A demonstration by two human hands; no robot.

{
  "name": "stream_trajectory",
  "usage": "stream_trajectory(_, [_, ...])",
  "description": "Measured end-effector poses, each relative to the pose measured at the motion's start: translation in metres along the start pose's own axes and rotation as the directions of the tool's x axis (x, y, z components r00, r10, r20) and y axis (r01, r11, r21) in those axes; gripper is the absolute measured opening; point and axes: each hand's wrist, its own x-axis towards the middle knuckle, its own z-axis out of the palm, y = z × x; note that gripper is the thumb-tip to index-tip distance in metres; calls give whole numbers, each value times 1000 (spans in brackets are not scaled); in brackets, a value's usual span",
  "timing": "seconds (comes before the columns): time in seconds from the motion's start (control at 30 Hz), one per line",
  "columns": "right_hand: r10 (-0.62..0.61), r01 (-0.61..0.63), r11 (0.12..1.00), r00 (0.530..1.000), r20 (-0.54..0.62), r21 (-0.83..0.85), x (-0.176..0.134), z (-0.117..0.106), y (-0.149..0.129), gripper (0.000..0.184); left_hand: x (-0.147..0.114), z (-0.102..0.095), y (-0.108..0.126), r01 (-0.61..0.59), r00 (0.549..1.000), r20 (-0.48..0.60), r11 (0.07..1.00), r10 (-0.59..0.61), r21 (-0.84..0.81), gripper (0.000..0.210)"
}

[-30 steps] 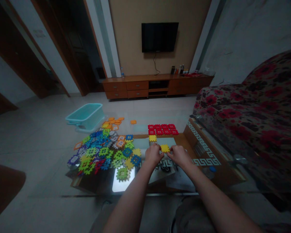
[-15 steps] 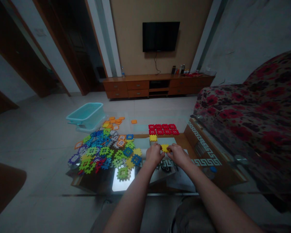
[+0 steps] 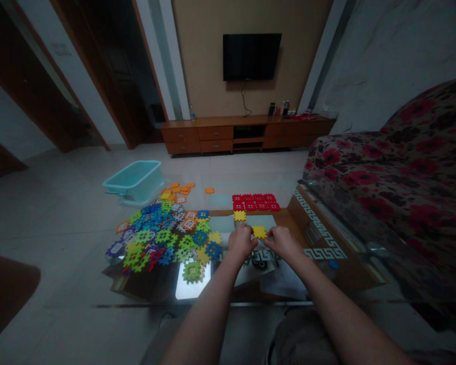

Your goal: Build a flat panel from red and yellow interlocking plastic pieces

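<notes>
A yellow interlocking tile [image 3: 260,232] with notched edges is held level above the glass table, between my two hands. My left hand [image 3: 241,242] pinches its left edge, fingers curled. At the right edge, the closed fingertips of my right hand [image 3: 286,244] meet the tile's teeth. Just beyond my left hand, another yellow tile [image 3: 239,216] lies flat on the glass. Behind that, red window tiles [image 3: 256,202] lie in two joined rows. My fingers hide part of the held tile's edges.
A heap of mixed coloured tiles [image 3: 155,230] spreads over the left of the glass table [image 3: 220,202]. Orange tiles [image 3: 182,189] lie at its far end, with a lone orange tile [image 3: 210,190] apart. A turquoise basket [image 3: 135,180] stands far left; a flowered sofa [image 3: 365,172] is on the right.
The held yellow tile shows more of its face now. My right fingers have shifted slightly right, toward its edge. The tiles on the table look unchanged.
</notes>
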Motion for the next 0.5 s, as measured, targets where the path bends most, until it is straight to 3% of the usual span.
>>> stream_trajectory(0.5, [-20,20,998,1000,4,59,3,0,0,20,1,-2,0,-16,1000,-13,1000,16,-11,27])
